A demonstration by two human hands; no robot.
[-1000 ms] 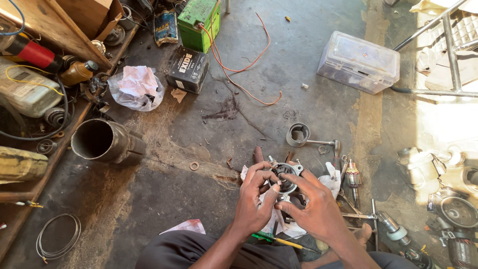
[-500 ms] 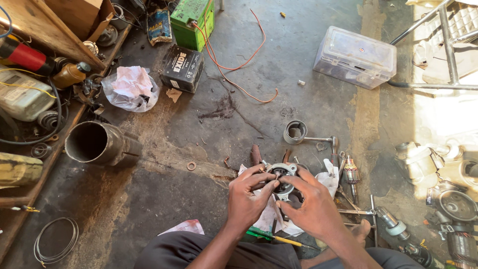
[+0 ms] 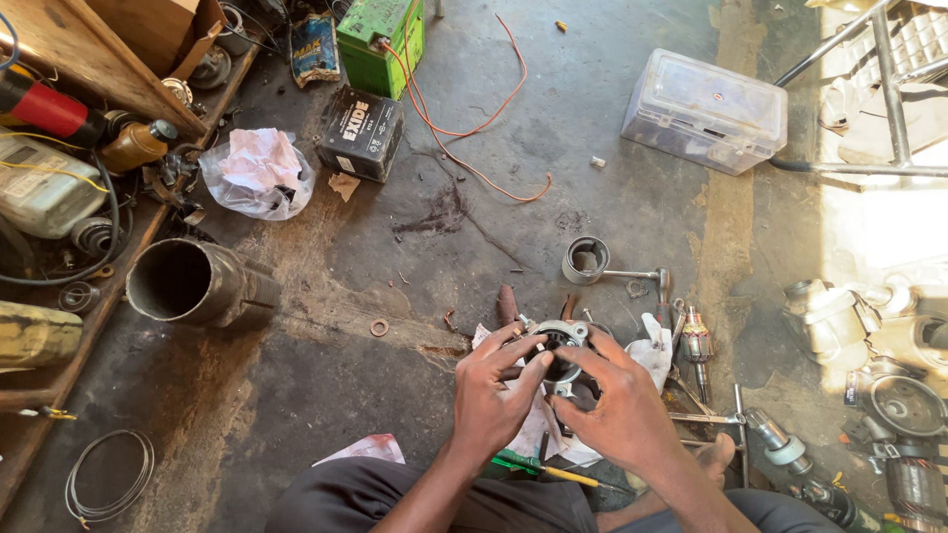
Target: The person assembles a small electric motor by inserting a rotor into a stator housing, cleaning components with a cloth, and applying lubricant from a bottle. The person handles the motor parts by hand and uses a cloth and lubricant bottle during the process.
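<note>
Both hands are closed around the same small piece: the left hand (image 3: 491, 400) grips a round metal motor housing (image 3: 559, 339) from its side, fingertips hooked over the rim, while the right hand (image 3: 620, 407) pinches across the top of it, thumb and forefinger pressed to the edge. The housing sits low over the stained concrete floor (image 3: 395, 326), just above a crumpled white rag (image 3: 652, 347) between the person's knees (whether it rests on the rag or is held clear of it, I cannot tell from here). A green-handled screwdriver (image 3: 533, 467) lies just under the wrists, and a wound armature (image 3: 697, 347) lies beside the rag to the right. A little further up the floor stands a short metal ring (image 3: 585, 260) with a ratchet handle (image 3: 637, 275) next to it, and a small washer (image 3: 379, 327) lies alone to the left. Beyond that are a black battery (image 3: 359, 132), a green battery (image 3: 380, 41) with loose orange wire (image 3: 464, 128), a clear plastic box (image 3: 703, 109) and a wide metal pipe (image 3: 188, 284) on its side. To my eye the risk is the grip itself: the fingers look oily, and a slip could drop the housing on the concrete, or let a small part spring out and vanish among the clutter around the knees.
</note>
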